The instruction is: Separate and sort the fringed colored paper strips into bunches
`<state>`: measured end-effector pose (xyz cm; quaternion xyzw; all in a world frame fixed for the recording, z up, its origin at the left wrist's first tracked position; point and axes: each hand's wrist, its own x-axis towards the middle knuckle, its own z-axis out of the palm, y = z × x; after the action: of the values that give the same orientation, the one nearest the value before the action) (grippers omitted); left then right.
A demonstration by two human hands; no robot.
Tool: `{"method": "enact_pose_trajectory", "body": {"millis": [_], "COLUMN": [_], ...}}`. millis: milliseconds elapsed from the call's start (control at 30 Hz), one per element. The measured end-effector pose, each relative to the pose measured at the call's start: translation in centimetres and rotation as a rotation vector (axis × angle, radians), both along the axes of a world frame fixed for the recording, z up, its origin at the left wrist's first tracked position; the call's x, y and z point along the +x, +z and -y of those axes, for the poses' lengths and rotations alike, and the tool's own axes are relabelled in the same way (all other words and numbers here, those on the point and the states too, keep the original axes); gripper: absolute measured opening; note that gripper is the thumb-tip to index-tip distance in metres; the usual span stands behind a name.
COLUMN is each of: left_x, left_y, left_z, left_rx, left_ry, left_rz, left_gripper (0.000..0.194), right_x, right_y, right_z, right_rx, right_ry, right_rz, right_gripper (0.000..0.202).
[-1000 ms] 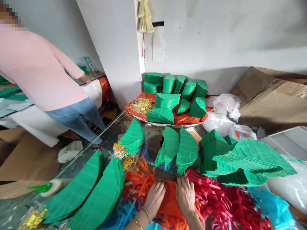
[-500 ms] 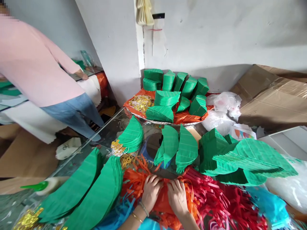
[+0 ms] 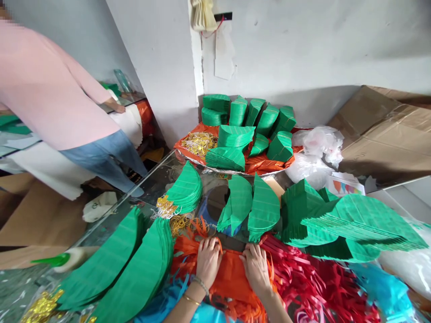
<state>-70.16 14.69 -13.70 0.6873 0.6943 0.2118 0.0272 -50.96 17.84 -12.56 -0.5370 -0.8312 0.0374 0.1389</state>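
An orange fringed sheet [image 3: 232, 273], probably thin paper or plastic, lies spread at the near middle of the table, with cut strips hanging along its near end. My left hand [image 3: 208, 260] has its fingers curled over the sheet's upper left part. At the upper right part, my right hand [image 3: 256, 268] grips it the same way. Between the two hands the sheet is stretched fairly flat. Red fringed strips [image 3: 292, 273] lie just right of my right hand. Blue fringed material [image 3: 168, 291] shows below and left of my left forearm. The fingertips are partly hidden.
Stacks of green curved sheets [image 3: 141, 273] flank the work area. More green bundles [image 3: 235, 134] stand on an orange-covered tray [image 3: 188, 154] by the wall. A glue bottle [image 3: 67, 260] lies at left, near rubber bands [image 3: 182, 224]. A person in pink [image 3: 50, 85] stands at left.
My hands have moved apart, the left one slightly left and the right one right. More of the orange sheet now shows flat between them.
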Motion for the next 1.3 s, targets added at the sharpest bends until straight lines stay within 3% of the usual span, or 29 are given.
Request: {"method": "enact_pose_trajectory", "body": {"millis": [267, 367, 433, 500, 667, 800, 1000, 1300], "left_x": [-0.7, 0.4, 1.2, 1.6, 1.1, 0.8, 1.2, 0.9], "left_y": [-0.7, -1.1, -1.3, -1.3, -0.5, -0.7, -1.1, 0.0], "left_z": [0.2, 0.4, 0.4, 0.3, 0.0, -0.6, -0.9, -0.9], "left_rx": [0.058, 0.078, 0.089, 0.085, 0.001, 0.011, 0.020, -0.025], "left_ry": [0.040, -0.126, -0.256, -0.295, -0.236, -0.199, -0.196, -0.091], "left_rz": [-0.140, -0.075, 0.008, 0.064, 0.263, 0.327, 0.311, 0.272], "left_gripper": [0.023, 0.030, 0.031, 0.030, 0.035, 0.023, 0.020, 0.009], "right_x": [0.0, -0.5, -1.0, -1.4, -1.5, -1.1, -1.3, -0.2], "right_y": [0.6, 0.2, -0.4, -1.1, -2.6, -3.2, -3.4, -2.5], "right_z": [0.2, 0.5, 0.7, 1.0, 1.2, 0.8, 0.6, 0.3], "right_rx": [0.047, 0.081, 0.110, 0.128, 0.180, 0.237, 0.233, 0.094], "right_ry": [-0.121, -0.150, -0.075, 0.055, 0.250, 0.305, 0.271, 0.113], "right_rz": [0.059, 0.024, -0.016, -0.059, -0.075, -0.048, -0.043, 0.021], "right_gripper": [0.019, 0.021, 0.027, 0.031, 0.021, 0.029, 0.031, 0.025]}}
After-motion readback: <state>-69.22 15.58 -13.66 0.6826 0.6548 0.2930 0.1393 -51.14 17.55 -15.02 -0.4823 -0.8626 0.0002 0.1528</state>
